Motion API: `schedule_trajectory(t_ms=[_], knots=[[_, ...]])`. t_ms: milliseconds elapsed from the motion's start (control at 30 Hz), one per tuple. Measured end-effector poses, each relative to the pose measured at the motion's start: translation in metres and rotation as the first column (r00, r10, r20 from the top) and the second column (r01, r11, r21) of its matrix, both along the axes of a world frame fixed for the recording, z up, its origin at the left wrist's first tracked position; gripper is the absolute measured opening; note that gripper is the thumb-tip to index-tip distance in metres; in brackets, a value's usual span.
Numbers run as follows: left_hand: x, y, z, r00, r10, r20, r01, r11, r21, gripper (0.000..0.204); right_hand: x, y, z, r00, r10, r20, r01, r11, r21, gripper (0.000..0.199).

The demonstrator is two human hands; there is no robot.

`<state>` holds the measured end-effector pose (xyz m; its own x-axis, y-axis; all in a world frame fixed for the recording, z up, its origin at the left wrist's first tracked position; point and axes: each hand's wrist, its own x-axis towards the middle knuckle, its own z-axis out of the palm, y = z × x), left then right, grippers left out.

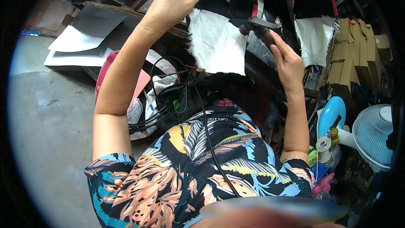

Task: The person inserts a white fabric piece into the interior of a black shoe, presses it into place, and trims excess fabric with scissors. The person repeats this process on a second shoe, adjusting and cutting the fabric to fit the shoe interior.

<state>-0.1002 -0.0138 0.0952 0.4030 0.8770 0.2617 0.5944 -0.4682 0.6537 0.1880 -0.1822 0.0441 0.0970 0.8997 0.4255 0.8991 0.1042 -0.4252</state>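
My left hand (175, 4) is closed on the left edge of a black shoe upper (211, 4) with red edging. Frayed white cloth (219, 44) hangs from the upper toward me. My right hand (289, 61) grips the dark handle of a hammer (257, 28), which has a round face on one side and a curved metal end on the other. The hammer head is over the right edge of the white cloth; whether it touches is unclear. A similar black upper (314, 0) with its own white cloth (314, 38) lies to the right.
White sheets (84, 29) lie at the far left. A pink-rimmed basin (105, 74) holding cloths and black cables stands below the bench. On the right are stacked brown boxes (354, 55), a blue-and-white fan (373, 133) and a roll of tape (324, 144).
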Motion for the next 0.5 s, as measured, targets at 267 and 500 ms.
schedule_trajectory(t_ms=[267,500], knots=[[-0.023,0.011,-0.05,0.959,0.079,0.274,-0.039,0.989,-0.146,0.048,0.029,-0.051,-0.008,0.982,-0.152,0.114,0.136,0.982,0.131,0.038],[-0.011,0.006,-0.055,0.942,0.052,0.331,0.047,0.958,-0.285,0.062,0.057,-0.072,-0.001,0.989,-0.142,0.031,0.14,0.989,0.045,0.015]])
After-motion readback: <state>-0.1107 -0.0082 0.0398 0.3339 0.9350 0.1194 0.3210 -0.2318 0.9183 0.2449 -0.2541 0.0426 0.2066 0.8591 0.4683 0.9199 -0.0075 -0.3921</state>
